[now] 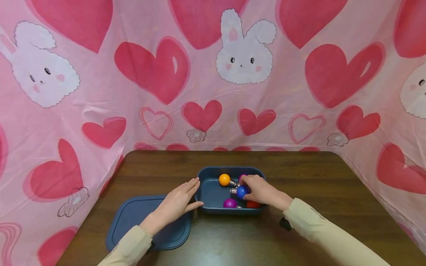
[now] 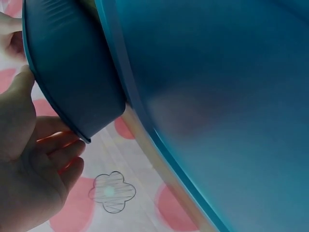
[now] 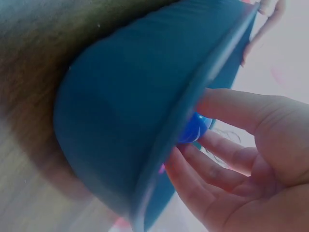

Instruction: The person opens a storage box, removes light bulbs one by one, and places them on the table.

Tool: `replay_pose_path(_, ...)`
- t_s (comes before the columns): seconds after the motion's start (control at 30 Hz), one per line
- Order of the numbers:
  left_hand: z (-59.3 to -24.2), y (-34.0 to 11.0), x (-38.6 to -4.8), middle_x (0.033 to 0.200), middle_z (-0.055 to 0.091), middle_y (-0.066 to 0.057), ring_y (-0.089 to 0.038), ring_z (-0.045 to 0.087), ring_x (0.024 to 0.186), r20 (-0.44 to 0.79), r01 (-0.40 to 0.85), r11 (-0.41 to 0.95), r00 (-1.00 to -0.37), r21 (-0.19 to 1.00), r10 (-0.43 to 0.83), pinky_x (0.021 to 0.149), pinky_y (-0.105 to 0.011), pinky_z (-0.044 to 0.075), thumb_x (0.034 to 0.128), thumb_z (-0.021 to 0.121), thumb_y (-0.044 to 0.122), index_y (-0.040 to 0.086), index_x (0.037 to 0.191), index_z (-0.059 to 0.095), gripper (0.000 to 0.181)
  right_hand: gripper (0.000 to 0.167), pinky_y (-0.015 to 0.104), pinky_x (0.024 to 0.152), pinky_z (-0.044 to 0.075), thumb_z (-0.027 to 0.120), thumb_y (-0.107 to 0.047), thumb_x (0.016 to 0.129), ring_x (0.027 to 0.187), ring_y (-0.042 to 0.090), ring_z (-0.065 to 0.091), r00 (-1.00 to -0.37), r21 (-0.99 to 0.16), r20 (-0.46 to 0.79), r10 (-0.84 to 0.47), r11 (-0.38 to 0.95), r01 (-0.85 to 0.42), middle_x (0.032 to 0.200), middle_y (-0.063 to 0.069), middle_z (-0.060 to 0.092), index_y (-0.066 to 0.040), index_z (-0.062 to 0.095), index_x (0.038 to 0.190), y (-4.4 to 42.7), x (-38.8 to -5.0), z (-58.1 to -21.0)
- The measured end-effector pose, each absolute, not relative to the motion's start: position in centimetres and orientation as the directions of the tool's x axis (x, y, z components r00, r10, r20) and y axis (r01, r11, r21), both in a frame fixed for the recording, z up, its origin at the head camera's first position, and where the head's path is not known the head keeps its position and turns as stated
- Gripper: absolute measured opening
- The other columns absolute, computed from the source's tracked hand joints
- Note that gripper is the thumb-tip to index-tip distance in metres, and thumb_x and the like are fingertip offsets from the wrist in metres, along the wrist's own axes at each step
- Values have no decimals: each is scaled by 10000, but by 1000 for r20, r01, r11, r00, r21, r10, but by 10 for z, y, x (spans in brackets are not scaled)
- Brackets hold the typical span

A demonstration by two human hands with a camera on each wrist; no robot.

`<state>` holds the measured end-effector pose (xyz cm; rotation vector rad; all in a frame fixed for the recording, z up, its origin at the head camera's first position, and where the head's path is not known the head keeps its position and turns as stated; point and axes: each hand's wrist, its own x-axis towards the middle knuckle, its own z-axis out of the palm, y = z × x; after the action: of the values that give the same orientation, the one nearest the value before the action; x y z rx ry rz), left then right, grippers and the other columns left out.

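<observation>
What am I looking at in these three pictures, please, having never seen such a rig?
There is no machine here, only a person's bare left hand and right hand. The wide picture comes from a camera worn on the head, looking forward and down; the other two from cameras on each wrist. On the brown table sit a blue box and, to its left, a flat blue lid. Inside are an orange bulb and a purple bulb, among others. The right hand holds a blue bulb, while the left hand touches the box's left end.
</observation>
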<state>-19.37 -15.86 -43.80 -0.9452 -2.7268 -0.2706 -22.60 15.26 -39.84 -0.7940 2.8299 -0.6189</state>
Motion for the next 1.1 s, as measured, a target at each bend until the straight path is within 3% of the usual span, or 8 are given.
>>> replay_pose_path(0.3,-437,-160,-194,1515,488,-151,-299,531,1361,302,629,771,-757,99,579,1065,-437,497,911,638,513,8,1433,506,738,351,302,711,613,818,-103,796,804,203,611,-864,-413,65,-499,775,-478,973,115,690,-13,635,1082,173,-230,-373)
replay_pose_path(1.1,-441,-159,-194,1522,485,-136,-288,546,1347,298,620,778,-766,107,569,1044,-428,515,913,633,521,21,1444,498,742,339,489,804,614,796,-61,805,870,275,676,-927,-484,190,-323,791,-375,997,194,701,32,613,1076,254,-235,-371)
